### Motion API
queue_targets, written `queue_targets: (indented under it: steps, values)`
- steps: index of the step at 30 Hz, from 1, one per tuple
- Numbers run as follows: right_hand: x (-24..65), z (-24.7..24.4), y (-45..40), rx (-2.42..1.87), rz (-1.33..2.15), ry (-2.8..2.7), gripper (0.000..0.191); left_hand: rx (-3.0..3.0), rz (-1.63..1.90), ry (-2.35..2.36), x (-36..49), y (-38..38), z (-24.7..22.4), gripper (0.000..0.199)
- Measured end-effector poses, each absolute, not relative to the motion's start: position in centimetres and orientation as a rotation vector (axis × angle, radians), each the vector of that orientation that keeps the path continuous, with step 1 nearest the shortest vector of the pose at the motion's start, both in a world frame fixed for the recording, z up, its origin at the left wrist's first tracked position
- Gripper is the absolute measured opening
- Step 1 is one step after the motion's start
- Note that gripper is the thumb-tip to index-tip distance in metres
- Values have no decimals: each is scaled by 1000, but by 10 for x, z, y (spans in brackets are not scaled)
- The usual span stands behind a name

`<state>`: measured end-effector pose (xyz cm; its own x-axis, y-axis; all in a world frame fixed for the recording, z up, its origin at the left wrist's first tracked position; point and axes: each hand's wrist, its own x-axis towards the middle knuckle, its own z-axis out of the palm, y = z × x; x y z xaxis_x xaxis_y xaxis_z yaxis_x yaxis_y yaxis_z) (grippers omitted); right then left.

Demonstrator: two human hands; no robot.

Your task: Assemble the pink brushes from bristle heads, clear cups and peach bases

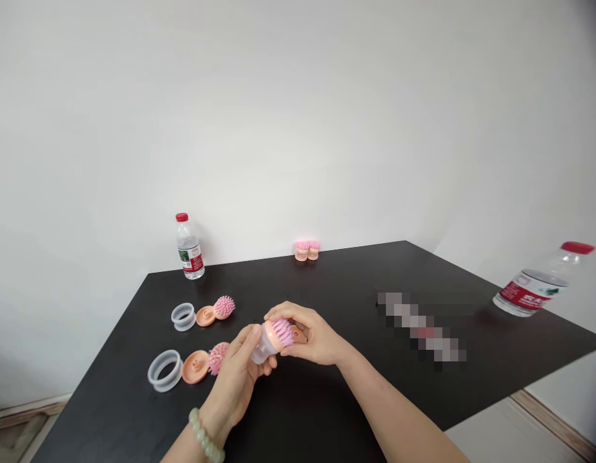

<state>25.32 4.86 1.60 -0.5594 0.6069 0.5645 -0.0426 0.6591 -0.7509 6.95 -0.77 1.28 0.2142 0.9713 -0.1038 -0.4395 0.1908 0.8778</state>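
In front of me a small scrubbing brush (273, 337) is tilted, with pink bristles, a peach collar and a translucent body. My left hand (242, 370), a beaded bracelet at its wrist, is closed round the translucent body. Curled about the bristle end, my right hand (310, 331) has its thumb and fingers on opposite sides. A peach piece (298, 334) shows by the right fingers; whether it is joined to the brush I cannot tell. Left of my hands lie translucent rings (164, 371), peach discs (196, 366) and pink bristle heads (224, 307), in two rows.
Two pink-bristled brushes (307, 251) stand at the back of the black table (346, 276), near the wall. A red-capped water bottle (189, 251) stands back left, another water bottle (533, 286) at the right edge. A pixelated long item (423, 328) lies on the right.
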Motion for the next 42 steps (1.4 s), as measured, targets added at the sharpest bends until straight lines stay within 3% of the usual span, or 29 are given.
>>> queue_targets:
  steps: [29,38,42]
  values:
    - [251,16,47,-458,846,-2007,50,842,1174,817,69,-7,14,38]
    - [251,26,42,-339,759,-2132,25,861,1071,886,73,-6,9,50]
    - [250,22,41,-504,649,-2163,39,878,1098,906,74,-8,7,48]
